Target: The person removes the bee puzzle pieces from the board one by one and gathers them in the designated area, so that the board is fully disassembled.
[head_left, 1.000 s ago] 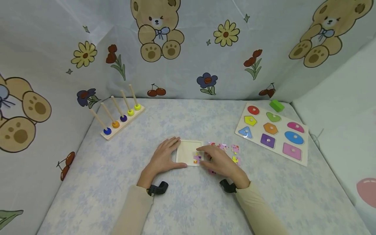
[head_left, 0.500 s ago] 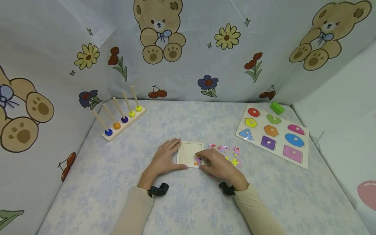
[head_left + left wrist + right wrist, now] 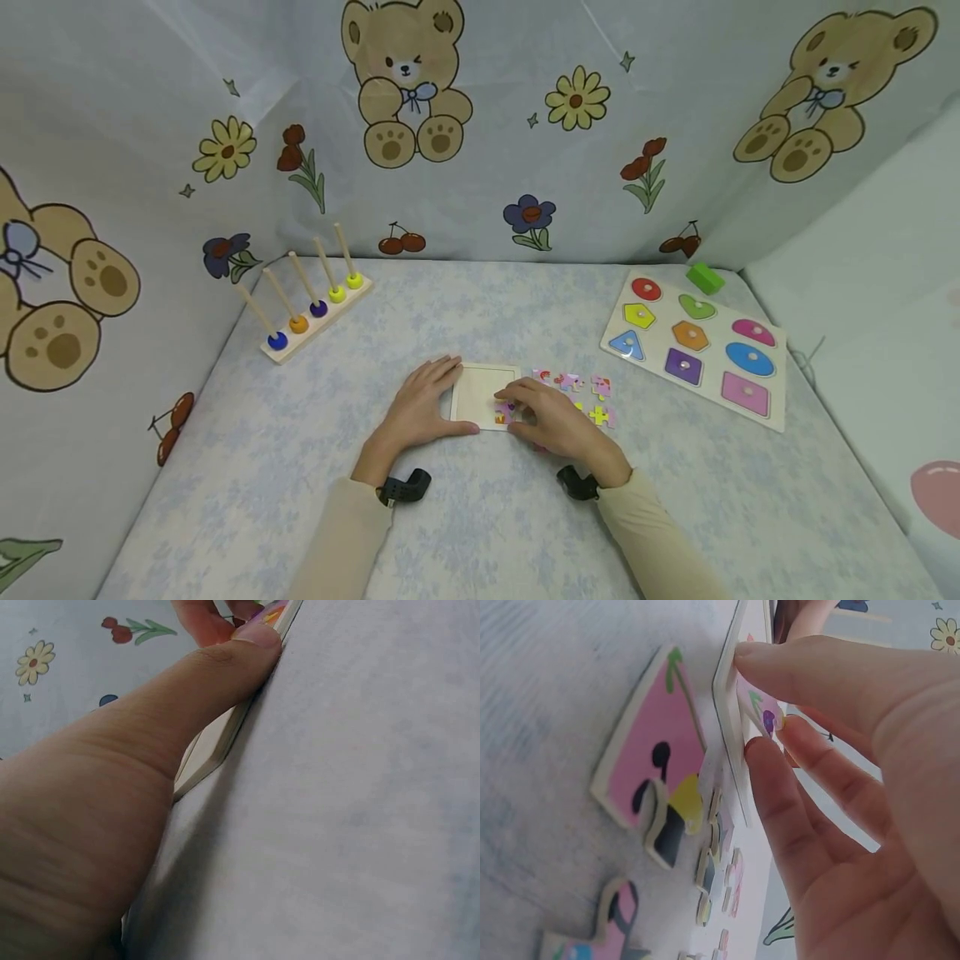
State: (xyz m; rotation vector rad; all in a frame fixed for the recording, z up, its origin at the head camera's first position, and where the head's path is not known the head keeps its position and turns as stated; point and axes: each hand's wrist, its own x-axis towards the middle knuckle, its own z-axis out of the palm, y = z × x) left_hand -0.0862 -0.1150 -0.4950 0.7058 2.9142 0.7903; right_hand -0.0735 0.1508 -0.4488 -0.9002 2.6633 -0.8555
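Note:
A square wooden puzzle tray (image 3: 474, 392) lies in front of me in the head view. My left hand (image 3: 420, 404) rests along its left side, fingers extended at the upper corner and thumb stretched along the near edge. At the tray's lower right corner, my right hand (image 3: 558, 417) has its thumb and fingertips around a pink jigsaw piece (image 3: 759, 711). In the right wrist view the thumb lies over the tray's rim while two fingertips meet the piece's edge. Loose jigsaw pieces (image 3: 601, 387) lie right of the tray, some hidden under the right hand.
At the back left stands a wooden peg stacker (image 3: 330, 317) with coloured beads on its rods. A shape-knob puzzle board (image 3: 656, 333) lies to the right, with a green block (image 3: 705, 278) by its far edge. A printed cloth (image 3: 487, 142) hangs behind the table.
The right hand has shifted slightly left over the piece in the tray's corner, uncovering more loose pieces. The left hand keeps its place; the head view has tilted a little.

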